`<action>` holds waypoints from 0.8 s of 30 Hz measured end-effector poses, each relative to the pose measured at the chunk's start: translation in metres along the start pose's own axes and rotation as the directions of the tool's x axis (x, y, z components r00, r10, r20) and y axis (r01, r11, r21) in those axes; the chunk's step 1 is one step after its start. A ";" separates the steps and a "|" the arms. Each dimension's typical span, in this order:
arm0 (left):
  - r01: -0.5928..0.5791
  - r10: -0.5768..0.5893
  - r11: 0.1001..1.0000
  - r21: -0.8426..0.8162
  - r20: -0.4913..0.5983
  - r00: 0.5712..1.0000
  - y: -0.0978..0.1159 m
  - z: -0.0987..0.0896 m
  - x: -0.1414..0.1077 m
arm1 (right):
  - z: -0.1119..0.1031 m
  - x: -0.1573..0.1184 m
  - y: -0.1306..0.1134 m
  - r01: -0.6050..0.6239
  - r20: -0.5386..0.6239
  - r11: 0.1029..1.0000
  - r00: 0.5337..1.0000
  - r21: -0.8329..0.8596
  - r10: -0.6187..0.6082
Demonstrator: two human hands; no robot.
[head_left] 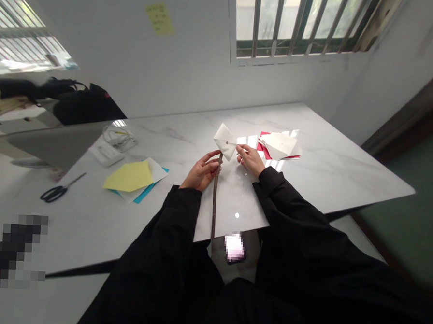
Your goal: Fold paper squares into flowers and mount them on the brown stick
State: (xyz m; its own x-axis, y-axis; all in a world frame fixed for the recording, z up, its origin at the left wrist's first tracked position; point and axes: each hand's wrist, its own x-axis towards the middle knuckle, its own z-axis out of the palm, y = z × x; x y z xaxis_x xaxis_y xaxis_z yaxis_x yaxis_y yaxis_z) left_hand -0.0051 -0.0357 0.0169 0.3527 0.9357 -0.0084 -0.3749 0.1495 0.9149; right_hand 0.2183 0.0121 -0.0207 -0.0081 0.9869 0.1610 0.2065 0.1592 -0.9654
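A white paper pinwheel [222, 137] with a small dark spot at its centre sits at the top of a thin brown stick [215, 196]. The stick runs down past the table's front edge. Just below the pinwheel, my left hand [203, 171] is closed around the stick. On the other side, my right hand [251, 160] pinches at the pinwheel's right edge with thumb and forefinger. Whether it grips the paper itself or something thin beside it is hard to make out.
White and red paper sheets [280, 145] lie to the right on the marble-patterned table [333, 153]. Yellow, white and blue sheets [128, 176] are on the left, near black scissors [57, 192] and a white power strip with cable [106, 154]. A blurred phone [234, 247] lies below the table edge.
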 end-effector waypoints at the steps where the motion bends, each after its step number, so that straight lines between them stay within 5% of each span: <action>1: 0.000 0.000 1.000 0.002 0.001 1.000 0.000 0.000 0.000 | 0.000 0.000 0.000 0.008 0.011 1.000 1.000 0.006 -0.008; 9: -0.013 0.013 1.000 0.007 0.007 1.000 -0.001 -0.002 0.001 | -0.002 -0.003 -0.004 0.078 0.064 0.991 0.995 -0.105 -0.072; 16: -0.005 0.005 1.000 0.007 0.005 1.000 -0.002 -0.001 0.001 | 0.001 -0.006 -0.007 -0.017 -0.040 0.999 0.999 0.037 0.019; 24: -0.002 0.001 1.000 -0.023 -0.032 0.999 -0.004 -0.001 0.002 | -0.003 -0.006 -0.010 0.044 0.023 0.993 0.999 -0.110 -0.041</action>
State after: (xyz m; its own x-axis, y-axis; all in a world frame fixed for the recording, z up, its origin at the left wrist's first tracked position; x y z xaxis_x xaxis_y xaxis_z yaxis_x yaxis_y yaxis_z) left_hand -0.0040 -0.0340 0.0131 0.3251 0.9455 -0.0203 -0.3950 0.1552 0.9055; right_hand 0.2189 0.0050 -0.0113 -0.0394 0.9798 0.1958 0.3125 0.1982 -0.9290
